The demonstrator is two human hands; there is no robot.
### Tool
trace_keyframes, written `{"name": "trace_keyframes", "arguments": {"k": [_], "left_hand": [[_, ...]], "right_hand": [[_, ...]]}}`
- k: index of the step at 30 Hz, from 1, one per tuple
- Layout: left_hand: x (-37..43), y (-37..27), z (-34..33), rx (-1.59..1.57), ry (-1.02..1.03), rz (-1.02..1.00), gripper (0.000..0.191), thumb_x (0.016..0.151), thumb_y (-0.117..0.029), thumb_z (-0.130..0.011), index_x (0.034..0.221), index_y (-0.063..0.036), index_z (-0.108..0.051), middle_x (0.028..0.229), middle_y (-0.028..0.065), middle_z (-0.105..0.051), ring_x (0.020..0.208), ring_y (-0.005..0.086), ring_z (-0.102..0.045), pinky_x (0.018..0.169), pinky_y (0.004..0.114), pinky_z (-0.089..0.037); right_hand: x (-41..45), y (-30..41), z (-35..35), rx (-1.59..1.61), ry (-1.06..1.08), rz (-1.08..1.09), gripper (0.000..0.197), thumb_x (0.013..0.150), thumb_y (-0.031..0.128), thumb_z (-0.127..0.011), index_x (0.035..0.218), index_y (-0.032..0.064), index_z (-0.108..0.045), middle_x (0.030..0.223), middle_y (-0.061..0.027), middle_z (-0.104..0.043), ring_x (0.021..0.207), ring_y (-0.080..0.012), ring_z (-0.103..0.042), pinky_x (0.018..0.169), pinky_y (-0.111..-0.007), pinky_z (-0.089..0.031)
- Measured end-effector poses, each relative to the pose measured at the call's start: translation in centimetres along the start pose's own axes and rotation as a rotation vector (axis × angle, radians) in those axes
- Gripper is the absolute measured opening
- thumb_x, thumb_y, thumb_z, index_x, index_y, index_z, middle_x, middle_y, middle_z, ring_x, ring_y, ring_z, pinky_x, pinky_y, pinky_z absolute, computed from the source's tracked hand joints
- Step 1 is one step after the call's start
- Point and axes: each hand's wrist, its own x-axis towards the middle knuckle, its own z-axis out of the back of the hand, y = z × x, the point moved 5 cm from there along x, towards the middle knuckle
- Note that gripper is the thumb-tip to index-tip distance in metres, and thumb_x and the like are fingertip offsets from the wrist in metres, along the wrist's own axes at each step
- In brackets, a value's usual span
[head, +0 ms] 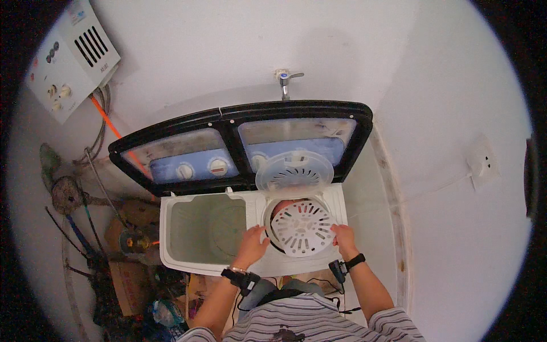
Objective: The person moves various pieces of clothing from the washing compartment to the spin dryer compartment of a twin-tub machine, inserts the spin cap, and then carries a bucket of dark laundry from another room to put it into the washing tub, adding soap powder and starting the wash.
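A white twin-tub washing machine (295, 266) stands before me with its black-framed lids (239, 149) raised. My right hand (345, 240) grips the right edge of a white slotted plastic disc (302, 228), which lies tilted over the round spin tub opening. My left hand (253, 246) rests at the opening's left rim, near the disc's left side; whether its fingers touch the disc cannot be told. Reddish cloth (285, 205) shows behind the disc inside the spin tub. A translucent round inner lid (295, 173) stands raised behind it. The wash tub (188, 231) at left is open.
A chrome tap (284, 83) juts from the wall behind the machine. A water heater (74, 60) hangs at upper left, with an orange hose (107, 117). A standing fan (66, 194) and cardboard boxes (128, 286) are at left. A wall socket (483, 162) is at right.
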Motion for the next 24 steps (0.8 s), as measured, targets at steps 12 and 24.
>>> {"name": "trace_keyframes", "arguments": {"k": [12,24], "left_hand": [[1.1,-1.4,-9.8,0.143,0.334,-0.036,0.069,0.079,-0.036,-0.059,0.129,0.0041,-0.036,0.133,0.0297,-0.031,0.121,0.0485,-0.032,0.100,0.050,-0.032],[3.5,2.9,-14.0,0.160,0.284,0.063,0.061,0.077,-0.033,-0.064,0.117,0.0061,-0.043,0.118,0.0266,-0.042,0.107,0.0438,-0.045,0.089,0.047,-0.041]], "right_hand": [[-3.9,3.5,-6.1,-0.977,-0.096,0.670,0.043,0.074,0.016,-0.064,0.111,0.0004,-0.047,0.099,-0.0225,-0.054,0.081,-0.0382,-0.058,0.074,-0.042,-0.049],[1.7,0.1,-6.4,-1.122,0.063,0.539,0.054,0.067,0.023,-0.072,0.106,-0.0039,-0.046,0.084,-0.0150,-0.059,0.073,-0.0316,-0.057,0.066,-0.037,-0.047]]}}
